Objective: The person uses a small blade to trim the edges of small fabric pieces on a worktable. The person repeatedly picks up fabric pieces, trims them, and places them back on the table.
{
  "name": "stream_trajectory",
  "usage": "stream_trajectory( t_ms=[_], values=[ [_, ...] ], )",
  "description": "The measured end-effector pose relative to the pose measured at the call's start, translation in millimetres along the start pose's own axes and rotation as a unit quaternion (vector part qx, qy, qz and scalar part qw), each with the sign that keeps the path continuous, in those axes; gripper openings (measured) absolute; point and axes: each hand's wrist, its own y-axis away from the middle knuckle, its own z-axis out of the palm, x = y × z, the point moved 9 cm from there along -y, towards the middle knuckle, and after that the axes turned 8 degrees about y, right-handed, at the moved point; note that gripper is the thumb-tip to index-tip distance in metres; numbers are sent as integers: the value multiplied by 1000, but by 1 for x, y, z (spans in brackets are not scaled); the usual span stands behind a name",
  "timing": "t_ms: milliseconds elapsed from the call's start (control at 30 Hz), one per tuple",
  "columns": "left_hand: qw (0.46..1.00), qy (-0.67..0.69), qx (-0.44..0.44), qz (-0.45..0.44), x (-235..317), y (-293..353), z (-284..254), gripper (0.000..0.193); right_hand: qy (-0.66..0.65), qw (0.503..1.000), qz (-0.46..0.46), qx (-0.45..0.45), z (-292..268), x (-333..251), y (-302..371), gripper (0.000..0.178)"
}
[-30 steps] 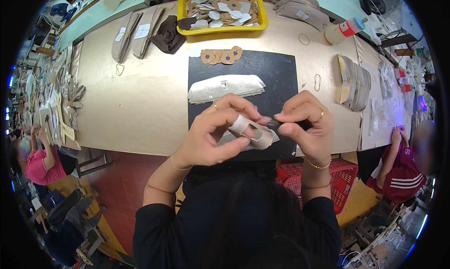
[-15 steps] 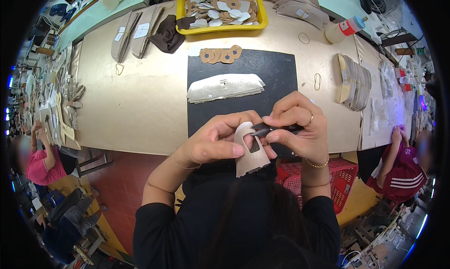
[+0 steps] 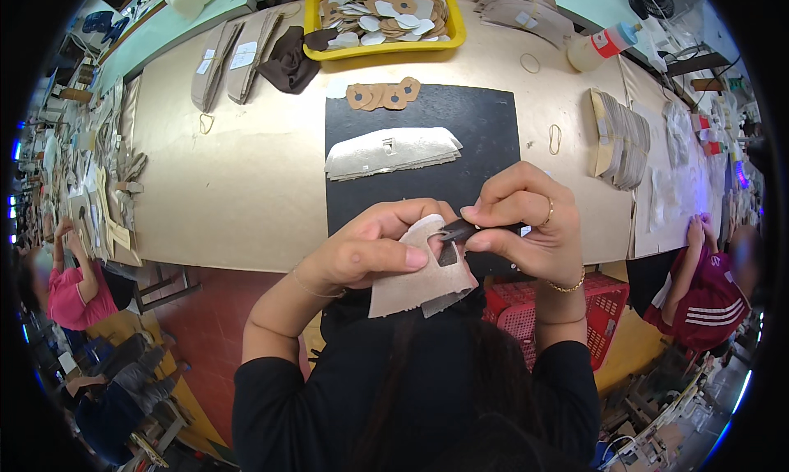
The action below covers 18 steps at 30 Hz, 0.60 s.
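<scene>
My left hand [image 3: 374,246] is closed on a beige fabric piece [image 3: 403,287], thumb on top and fingers behind. The piece is bent over and has a rectangular cut-out near its folded upper edge. Between the thumb and fingers of my right hand [image 3: 530,221] is a pair of small black thread snips [image 3: 460,230], their tips at the edge of the cut-out. Whether the tips touch the fabric or a thread is too small to tell. Beyond my hands, a stack of similar pale pieces [image 3: 394,153] lies on a black mat [image 3: 485,127].
Brown and white small cut pieces [image 3: 382,96] lie at the mat's far edge. Behind them stands a yellow tray [image 3: 386,51] full of more. Bundled pieces [image 3: 620,139], a glue bottle [image 3: 604,46] and a dark cloth [image 3: 289,61] surround the mat. A red basket [image 3: 604,308] sits below the table edge.
The fabric piece has turned and opened out toward the lower left, so more of its surface shows. Both hands stay nearly in place, the snips still at the cut-out.
</scene>
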Motion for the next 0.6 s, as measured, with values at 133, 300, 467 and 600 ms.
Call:
stream_trajectory(
  t_ms=[133,300,467,600],
  values=[
    [1000,-13,-2,-3,0,0,2,22,26,1000,-6,-9,0,-2,-2,21],
    [999,15,-21,-45,-4,2,4,25,38,999,-15,-9,0,-5,-2,20],
    [998,-4,14,-61,-3,4,2,22,48,998,-16,-24,0,-9,-5,20],
    [997,-23,19,-76,-2,5,4,24,75,996,-26,-40,1,-12,-7,19]
  ],
)
